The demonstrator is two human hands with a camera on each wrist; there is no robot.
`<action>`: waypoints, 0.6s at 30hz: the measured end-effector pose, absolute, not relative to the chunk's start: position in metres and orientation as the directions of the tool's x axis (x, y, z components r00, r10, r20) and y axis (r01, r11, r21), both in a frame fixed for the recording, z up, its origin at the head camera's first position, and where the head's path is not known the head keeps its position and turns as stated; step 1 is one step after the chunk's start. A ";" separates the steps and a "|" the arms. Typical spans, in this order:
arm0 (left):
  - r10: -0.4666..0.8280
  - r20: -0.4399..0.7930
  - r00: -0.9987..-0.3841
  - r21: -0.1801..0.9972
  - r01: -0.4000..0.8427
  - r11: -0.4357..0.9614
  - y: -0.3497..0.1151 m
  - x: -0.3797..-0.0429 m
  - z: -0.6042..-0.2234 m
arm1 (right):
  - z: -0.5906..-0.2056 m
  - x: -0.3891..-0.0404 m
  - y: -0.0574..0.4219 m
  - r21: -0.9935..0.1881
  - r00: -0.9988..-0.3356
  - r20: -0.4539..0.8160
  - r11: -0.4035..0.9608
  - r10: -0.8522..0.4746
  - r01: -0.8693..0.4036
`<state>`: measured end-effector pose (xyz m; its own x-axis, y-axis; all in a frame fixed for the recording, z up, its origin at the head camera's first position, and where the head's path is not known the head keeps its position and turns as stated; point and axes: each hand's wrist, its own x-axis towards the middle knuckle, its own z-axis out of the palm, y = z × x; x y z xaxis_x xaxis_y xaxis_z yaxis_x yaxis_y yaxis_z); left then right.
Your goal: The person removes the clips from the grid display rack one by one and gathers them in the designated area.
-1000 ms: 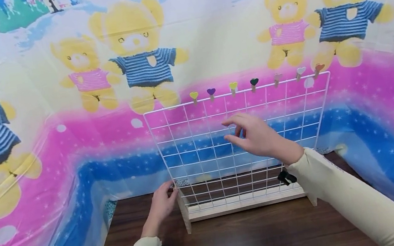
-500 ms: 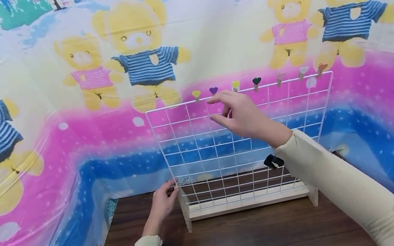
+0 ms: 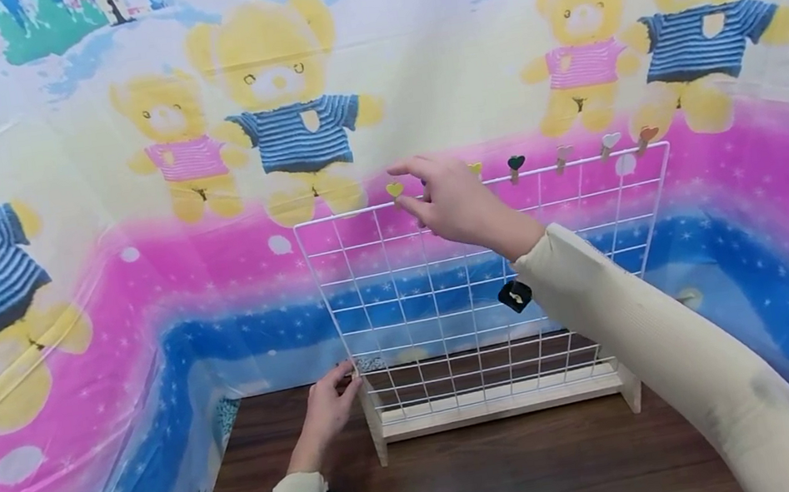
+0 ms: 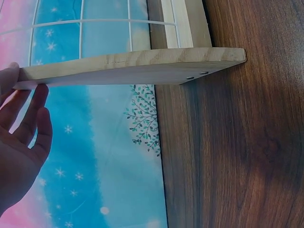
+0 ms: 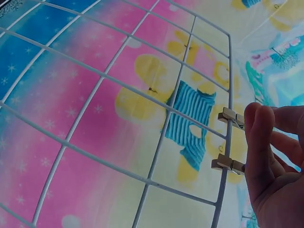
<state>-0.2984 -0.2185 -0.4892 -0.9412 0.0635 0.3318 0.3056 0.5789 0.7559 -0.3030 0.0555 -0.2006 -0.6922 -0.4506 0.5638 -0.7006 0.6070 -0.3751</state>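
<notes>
A white wire grid rack stands upright on the table in a wooden base. Several heart-topped clothespins are clipped along its top wire. In the head view my right hand is at the leftmost one, a yellow heart clothespin, thumb and index finger apart on either side of it. Another wooden clothespin sits on the same wire below the thumb in the right wrist view. A purple heart clothespin is mostly hidden behind the hand. My left hand pinches the upper end of the wooden side panel between thumb and fingers.
Farther right on the top wire are a dark green heart clothespin, a white one and an orange one. The dark wood table runs back to a bear-printed cloth backdrop.
My right hand has moved up and left, from in front of the middle of the grid to the leftmost yellow clothespin. The left hand keeps its place on the side panel.
</notes>
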 end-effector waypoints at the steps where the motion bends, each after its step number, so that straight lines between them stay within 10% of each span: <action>1: 0.065 0.330 -0.942 0.755 0.305 0.580 -0.219 -0.298 -0.489 | -0.200 -0.304 0.054 -0.390 -0.712 0.544 0.617 -0.444 -0.683; 18: 0.061 0.302 -0.951 0.760 0.279 0.587 -0.220 -0.300 -0.490 | -0.204 -0.318 0.046 -0.606 -0.835 0.407 0.575 -0.370 -0.550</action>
